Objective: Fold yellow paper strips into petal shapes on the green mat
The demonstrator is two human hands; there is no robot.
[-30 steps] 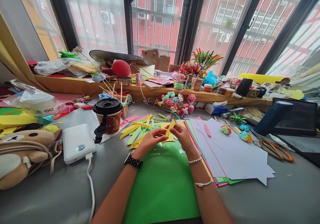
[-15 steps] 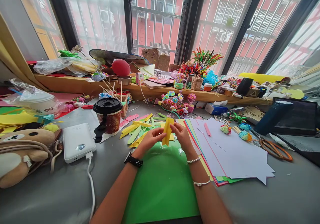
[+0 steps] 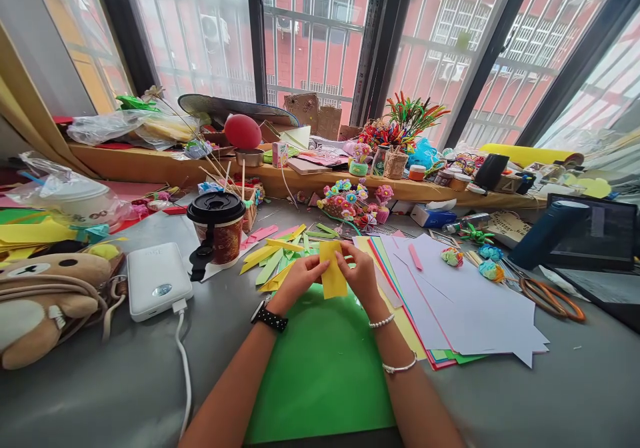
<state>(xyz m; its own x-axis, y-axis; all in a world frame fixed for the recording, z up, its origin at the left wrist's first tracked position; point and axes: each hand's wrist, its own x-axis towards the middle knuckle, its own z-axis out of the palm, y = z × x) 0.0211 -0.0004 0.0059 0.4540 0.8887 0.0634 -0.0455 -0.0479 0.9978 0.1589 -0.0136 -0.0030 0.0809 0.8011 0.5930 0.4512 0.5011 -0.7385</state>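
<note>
A strip of yellow paper (image 3: 333, 276) is held upright between my two hands, its face turned toward me. My left hand (image 3: 302, 279) pinches its left edge, and my right hand (image 3: 361, 272) pinches the right edge near the top. Below my hands lies a smooth green sheet (image 3: 325, 368). Just beyond my left hand is a loose pile of yellow and green folded paper strips (image 3: 280, 258). To the right of my right hand, a stack of coloured sheets with white paper (image 3: 470, 308) on top is spread out.
On the left stand a lidded coffee cup (image 3: 220, 231), a white power bank (image 3: 159, 281) with a cable, and a plush bear (image 3: 55, 301). Scissors with orange handles (image 3: 555, 299) and a dark blue bottle (image 3: 547, 235) lie at right. A crowded ledge (image 3: 300, 185) runs behind.
The yellow paper strip, earlier showing a lengthwise fold, now looks flatter and wider. My hands still grip its two sides and have shifted only slightly.
</note>
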